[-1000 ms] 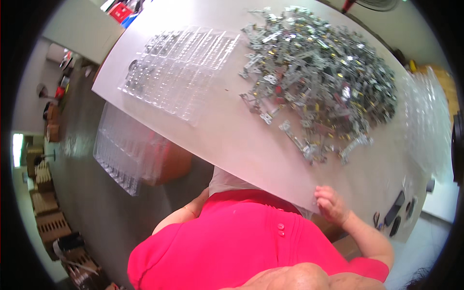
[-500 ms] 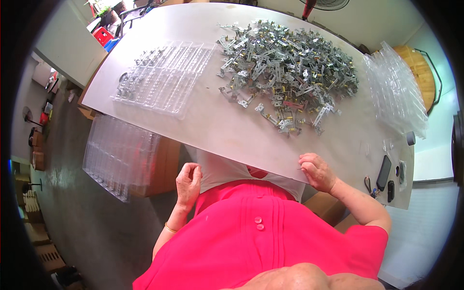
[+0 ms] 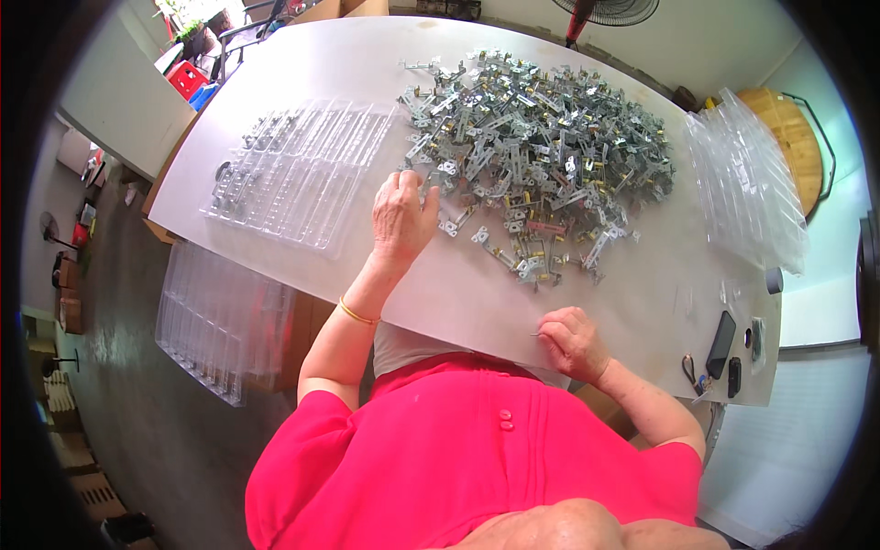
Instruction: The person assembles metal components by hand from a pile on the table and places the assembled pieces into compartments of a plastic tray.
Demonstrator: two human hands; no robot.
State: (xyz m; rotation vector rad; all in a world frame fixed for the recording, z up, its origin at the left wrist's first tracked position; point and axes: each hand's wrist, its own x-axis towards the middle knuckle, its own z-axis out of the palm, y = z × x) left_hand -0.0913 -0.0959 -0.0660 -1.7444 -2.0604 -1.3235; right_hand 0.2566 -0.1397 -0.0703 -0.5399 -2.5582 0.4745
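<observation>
My left hand point(image 3: 401, 222) is stretched over the table at the left edge of a heap of small metal brackets point(image 3: 550, 137). Its thumb stands apart from the fingers, and the fingertips are by the outermost brackets; nothing shows in its grasp. Near the table's front edge, my right hand point(image 3: 575, 345) is closed in a pinch. A thin metal piece point(image 3: 537, 335) pokes out between its fingertips; its kind is too small to tell. The brackets are silver with some brass-coloured parts. Left of the heap lies a clear plastic tray point(image 3: 312, 197) with brackets in its far-left part.
More clear trays point(image 3: 215, 321) are stacked below the table's left edge. At the right stand nested clear trays point(image 3: 747, 183). A black phone point(image 3: 721, 344), keys point(image 3: 702, 383) and a tape roll point(image 3: 775, 280) lie at the right end. A fan point(image 3: 605, 9) is behind the table.
My left hand has moved from beside my body forward to the heap's left edge, and its fingers have loosened. My right hand has shifted slightly left and down, still pinching.
</observation>
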